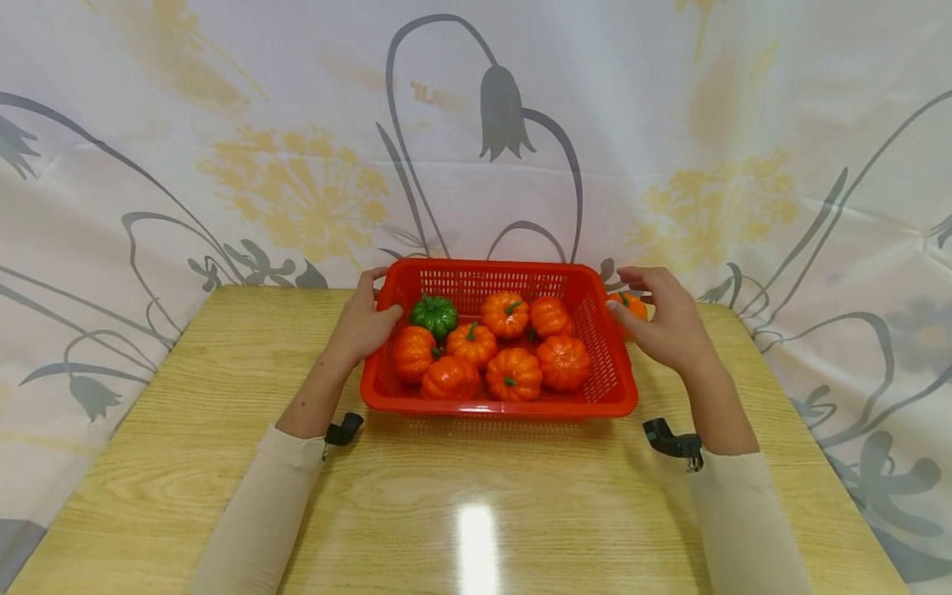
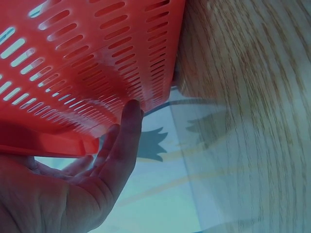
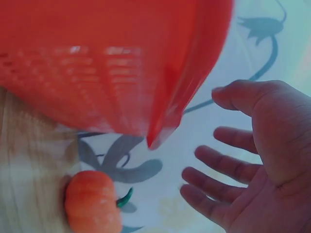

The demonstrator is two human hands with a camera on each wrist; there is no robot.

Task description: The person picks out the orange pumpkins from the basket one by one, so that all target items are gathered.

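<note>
A red plastic basket (image 1: 500, 407) with slotted walls holds several small orange pumpkins (image 1: 513, 374) and one green pumpkin (image 1: 435, 316). At its left rim, my left hand (image 1: 366, 322) grips with the thumb over the edge. The left wrist view shows that hand's fingers (image 2: 127, 141) against the slotted outer wall, under the rim. My right hand (image 1: 665, 322) is beside the basket's right end, its fingers (image 3: 218, 162) spread and apart from the rim in the right wrist view. Outside the basket, near the right hand, another orange pumpkin (image 1: 630, 307) sits on the table, partly hidden by it.
The wooden table (image 1: 416, 504) reaches back to a pale flower-printed cloth (image 1: 312, 124), which also hangs along both sides. A black device (image 1: 344, 430) is on the left wrist and another black device (image 1: 672, 440) on the right.
</note>
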